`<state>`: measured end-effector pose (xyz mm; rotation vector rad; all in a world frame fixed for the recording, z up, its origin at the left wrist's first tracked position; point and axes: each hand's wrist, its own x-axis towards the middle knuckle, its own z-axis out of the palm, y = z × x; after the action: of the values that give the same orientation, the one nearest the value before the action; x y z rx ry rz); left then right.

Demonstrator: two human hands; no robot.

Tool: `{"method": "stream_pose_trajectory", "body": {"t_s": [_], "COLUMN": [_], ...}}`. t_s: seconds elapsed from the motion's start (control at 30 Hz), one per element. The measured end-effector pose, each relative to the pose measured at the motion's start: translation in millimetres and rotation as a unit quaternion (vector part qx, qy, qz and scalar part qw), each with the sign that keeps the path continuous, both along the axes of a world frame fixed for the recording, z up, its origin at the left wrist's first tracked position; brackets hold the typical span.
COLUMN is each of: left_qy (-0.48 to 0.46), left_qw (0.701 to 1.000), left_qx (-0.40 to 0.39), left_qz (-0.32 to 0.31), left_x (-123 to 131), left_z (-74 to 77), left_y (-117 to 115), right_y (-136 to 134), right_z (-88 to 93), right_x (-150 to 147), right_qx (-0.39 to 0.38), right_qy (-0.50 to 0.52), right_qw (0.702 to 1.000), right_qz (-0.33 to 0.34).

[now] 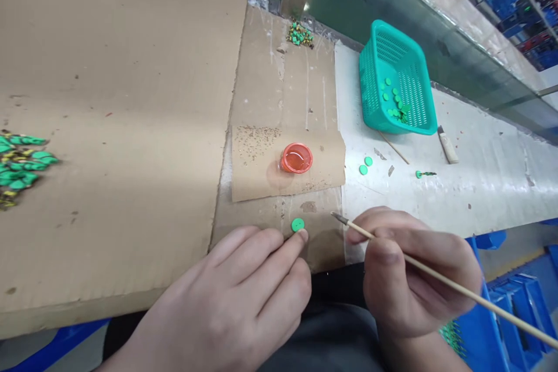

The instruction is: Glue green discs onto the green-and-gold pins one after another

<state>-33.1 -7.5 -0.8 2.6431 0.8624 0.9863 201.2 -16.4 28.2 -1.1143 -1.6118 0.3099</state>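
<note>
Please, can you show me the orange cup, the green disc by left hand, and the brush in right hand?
Orange cup (297,158): head view, middle of open top.
Green disc (297,224): head view, its top face.
Wooden-handled brush (457,286): head view, its wooden handle.

1. Pile of green parts (20,168) at L side of surface (488,197): cut off by pic's L edge.
2. Thin brush (457,286) in right hand (414,270): handle end cut off at R edge, tip too blurred to read.
3. Left hand (226,296): wrist cut off at bottom; fingertip hides part of green disc (297,224).
4. Orange cap (297,158): contents can't tell.
5. Small pile (300,35) near far edge of surface: pieces too small to tell apart.
</note>
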Motion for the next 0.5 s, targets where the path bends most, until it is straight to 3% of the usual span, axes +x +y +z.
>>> {"method": "stream_pose_trajectory", "body": {"t_s": [0.07,0.17,0.33,0.5], "left_qy": [-0.005,-0.012,-0.021,-0.009], "left_qw": [1.0,1.0,0.999,0.999], "left_qx": [-0.003,-0.017,-0.03,-0.042], "left_qz": [0.003,0.002,0.0,-0.006], "left_x": [0,1,2,4], "left_z": [2.3,5.4,12.2,22.1], "left_y": [2,4,6,5], "right_y": [1,10,32,34], "right_z": [-2.1,-4.0,-0.3,-0.8], "right_x": [6,11,9,11], "right_qx": [-0.051,-0.14,-0.145,-0.151], "right_qy": [0.016,-0.049,-0.161,-0.174], "right_qw": [0.998,0.982,0.952,0.948], "right_qz": [0.031,0.117,0.217,0.218]}}
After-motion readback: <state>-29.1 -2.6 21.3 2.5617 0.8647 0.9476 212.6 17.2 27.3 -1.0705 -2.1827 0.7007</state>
